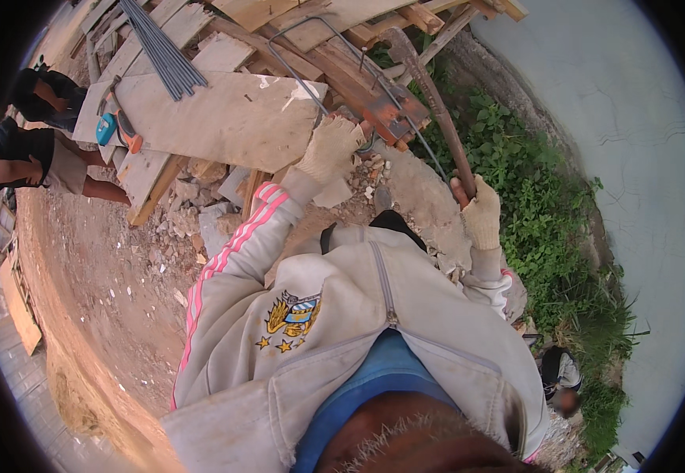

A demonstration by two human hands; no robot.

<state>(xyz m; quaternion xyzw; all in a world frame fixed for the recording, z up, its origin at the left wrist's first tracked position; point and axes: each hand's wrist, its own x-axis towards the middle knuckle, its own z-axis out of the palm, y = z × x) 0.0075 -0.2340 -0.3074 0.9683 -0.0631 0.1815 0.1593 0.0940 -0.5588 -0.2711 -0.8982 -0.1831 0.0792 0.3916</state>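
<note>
We wore pale work gloves on both hands and a light grey jacket with pink stripes down the sleeve. Our right hand (480,211) was closed tight around the low end of a long rusty bar (437,110), with the fingers wrapped all the way round it. The bar went up and away from us, leaning to the left, and its top end met a rusty metal block (386,117) on the pile of boards. Our left hand (330,148) lay on the edge of a big flat wooden board (224,118), just beside that metal block. Its fingers looked bent down, but we could not tell if they held anything. A thin bent steel rod (295,75) ran in a loop over the boards and came down close to our left hand. More thin rods (165,55) lay in a bundle on the boards farther back. A small blue thing (106,128) sat on the left end of the big board. Broken stones (200,209) lay on the dirt under the boards. Green weeds (531,181) grew on our right, next to a pale wall (634,118). Another person (43,162) in dark clothes was well away on our left.
</note>
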